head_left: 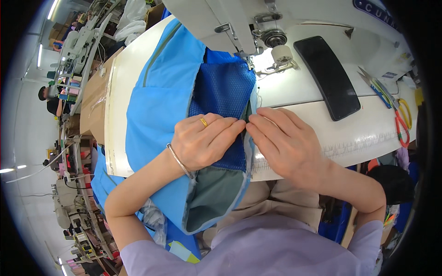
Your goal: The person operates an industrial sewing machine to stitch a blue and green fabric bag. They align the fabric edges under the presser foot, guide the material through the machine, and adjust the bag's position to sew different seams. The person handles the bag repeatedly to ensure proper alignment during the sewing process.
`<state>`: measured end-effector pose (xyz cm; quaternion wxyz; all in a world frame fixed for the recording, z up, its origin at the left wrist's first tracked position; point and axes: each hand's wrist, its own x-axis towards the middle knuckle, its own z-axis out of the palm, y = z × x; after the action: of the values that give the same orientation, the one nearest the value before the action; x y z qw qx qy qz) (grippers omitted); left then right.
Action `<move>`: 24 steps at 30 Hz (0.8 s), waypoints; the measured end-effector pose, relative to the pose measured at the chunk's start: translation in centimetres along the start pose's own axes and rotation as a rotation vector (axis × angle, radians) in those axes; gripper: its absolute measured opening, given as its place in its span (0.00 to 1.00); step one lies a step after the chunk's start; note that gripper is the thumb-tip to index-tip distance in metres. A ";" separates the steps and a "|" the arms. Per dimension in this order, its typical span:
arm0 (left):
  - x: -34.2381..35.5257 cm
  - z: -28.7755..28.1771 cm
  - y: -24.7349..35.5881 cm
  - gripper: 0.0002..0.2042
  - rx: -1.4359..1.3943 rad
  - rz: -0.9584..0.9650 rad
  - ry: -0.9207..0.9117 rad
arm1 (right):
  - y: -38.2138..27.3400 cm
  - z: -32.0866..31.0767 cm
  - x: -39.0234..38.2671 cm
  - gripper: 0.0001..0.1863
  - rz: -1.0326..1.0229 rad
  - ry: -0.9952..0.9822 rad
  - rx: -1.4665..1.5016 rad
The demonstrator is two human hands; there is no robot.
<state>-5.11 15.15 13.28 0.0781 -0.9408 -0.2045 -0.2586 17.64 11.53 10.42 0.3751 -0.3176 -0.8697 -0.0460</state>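
Observation:
A light blue fabric piece lies on the white table, with a dark blue mesh panel and a grey-green section showing. My left hand, with a ring and bracelet, has its fingers closed at the mesh panel's right edge. My right hand pinches the same edge beside the left fingertips. The sewing machine's presser foot sits at the top of the mesh, above both hands.
A black phone and several scissors lie right of the machine. A ruler strip runs along the table. Cardboard is at the left. Another person is among machines at far left.

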 end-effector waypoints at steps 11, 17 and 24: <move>1.2 -1.0 -0.4 0.17 -0.111 -0.072 -0.053 | 1.4 0.6 0.4 0.12 -0.350 -0.175 -0.012; 0.0 0.4 0.1 0.21 -0.276 -0.290 -0.258 | 1.2 0.6 0.0 0.13 -0.393 -0.167 -0.057; -0.5 0.7 -0.3 0.22 -0.273 -0.230 -0.230 | 1.7 0.9 -0.5 0.15 -0.363 -0.104 0.032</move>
<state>-5.28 15.39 12.46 -0.1042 -0.9365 -0.2812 -0.1819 18.33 12.87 9.20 0.3200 -0.1514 -0.9316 -0.0828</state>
